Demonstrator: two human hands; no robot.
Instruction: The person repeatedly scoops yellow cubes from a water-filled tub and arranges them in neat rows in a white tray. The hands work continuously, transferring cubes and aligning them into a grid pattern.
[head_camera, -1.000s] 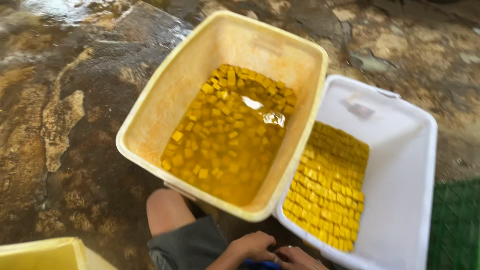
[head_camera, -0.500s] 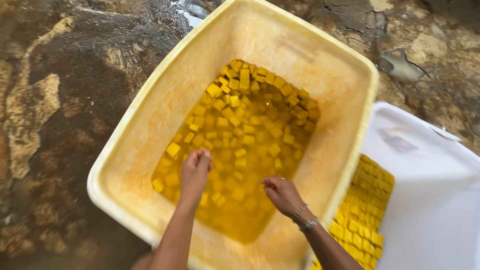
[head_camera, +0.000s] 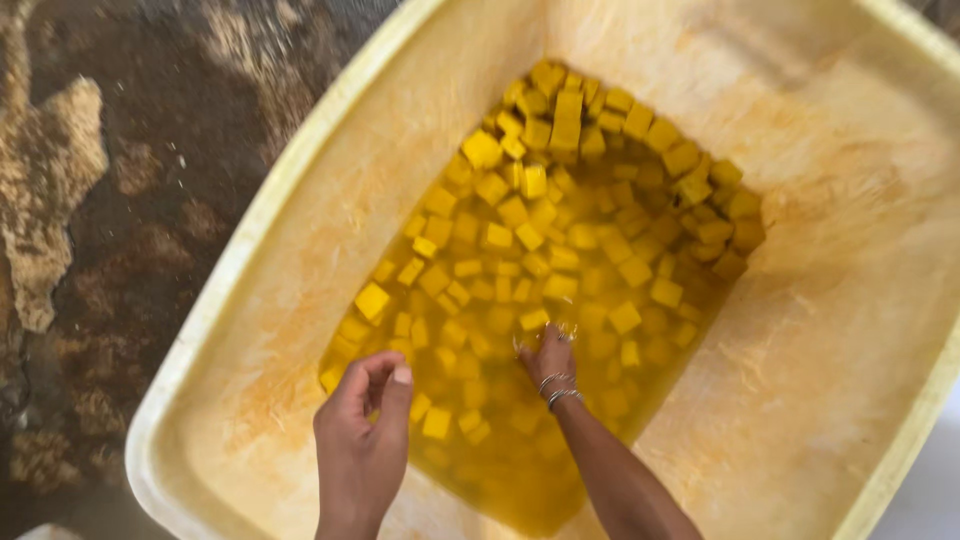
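Yellow cubes (head_camera: 560, 230) are lying in amber liquid in the big cream tub (head_camera: 300, 200) on the wet floor (head_camera: 120, 180), most untouched, the right hand (head_camera: 548, 355) dipping among them, grip unclear, the left hand (head_camera: 362, 420) hovering half-curled, empty.

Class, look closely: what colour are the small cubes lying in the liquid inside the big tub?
The cubes are yellow-orange, in amber liquid; the head view shows them.

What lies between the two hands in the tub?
In the head view, yellow liquid with sunken yellow cubes lies between the left hand and right hand in the tub.
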